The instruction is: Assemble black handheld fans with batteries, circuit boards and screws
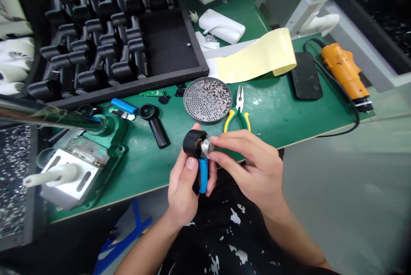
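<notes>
My left hand [184, 189] is closed round a small black hand-fan body [192, 142] with a blue battery [203, 175] showing in its handle. My right hand [248, 161] pinches a small shiny metal part [206, 146] and holds it at the open face of the fan's round head. Both hands are just in front of the green table's [279, 108] near edge, above my lap. A finished-looking black fan [154, 123] lies on the mat to the left.
A round grey dish of small metal parts [207, 100] and yellow-handled pliers [238, 112] lie just beyond my hands. A black tray of several fan bodies [102, 31] fills the back left. A green press [80, 159] stands at left; an orange power tool [345, 72] at right.
</notes>
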`<state>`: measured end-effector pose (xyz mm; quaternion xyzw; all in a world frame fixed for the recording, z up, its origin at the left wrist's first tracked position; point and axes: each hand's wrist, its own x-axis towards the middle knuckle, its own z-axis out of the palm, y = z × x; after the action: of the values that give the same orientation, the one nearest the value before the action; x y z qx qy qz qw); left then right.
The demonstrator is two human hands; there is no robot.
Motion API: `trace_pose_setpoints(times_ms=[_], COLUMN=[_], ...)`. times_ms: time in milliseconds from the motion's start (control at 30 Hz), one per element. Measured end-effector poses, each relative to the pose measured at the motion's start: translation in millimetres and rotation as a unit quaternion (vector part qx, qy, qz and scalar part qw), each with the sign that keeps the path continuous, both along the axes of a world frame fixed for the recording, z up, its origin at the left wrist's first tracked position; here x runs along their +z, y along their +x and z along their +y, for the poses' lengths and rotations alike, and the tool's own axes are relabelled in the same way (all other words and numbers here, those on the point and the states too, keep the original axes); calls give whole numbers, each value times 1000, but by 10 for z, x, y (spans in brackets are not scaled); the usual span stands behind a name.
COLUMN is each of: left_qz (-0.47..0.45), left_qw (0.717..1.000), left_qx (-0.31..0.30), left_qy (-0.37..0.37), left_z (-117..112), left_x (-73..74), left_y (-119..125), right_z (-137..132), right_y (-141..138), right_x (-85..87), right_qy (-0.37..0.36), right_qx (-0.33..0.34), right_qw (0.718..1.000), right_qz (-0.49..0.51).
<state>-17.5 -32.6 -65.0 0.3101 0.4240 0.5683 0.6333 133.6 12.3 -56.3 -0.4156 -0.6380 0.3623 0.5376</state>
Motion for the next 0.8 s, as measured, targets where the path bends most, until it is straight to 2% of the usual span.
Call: trace_pose_setpoints(times_ms=[167,300,367,567,733,800], left_qz=[28,69,67,46,119,131], left_qw=[1000,997,997,998,992,990], left_qx=[0,35,42,26,27,29], left_qy=[-15,5,7,-21,29,46], left_z=[5,17,19,14,24,33], left_x=[60,83,88,82,-20,-53], left_y=[7,2,-8,-59,-119,-139], right_z=[-8,-45,-51,-23,-65,-75], right_y=[13,-6,-11,1,-19,-18], right_x=[-101,-144,-158,-165,-161,-168], right_qy=[24,-96,-123,-29,-99,-105], right_qx=[-14,-15,-7,-14,-16,-12], right_qw=[1000,990,983,995,986,984], right_qz=[9,101,136,91,135,145])
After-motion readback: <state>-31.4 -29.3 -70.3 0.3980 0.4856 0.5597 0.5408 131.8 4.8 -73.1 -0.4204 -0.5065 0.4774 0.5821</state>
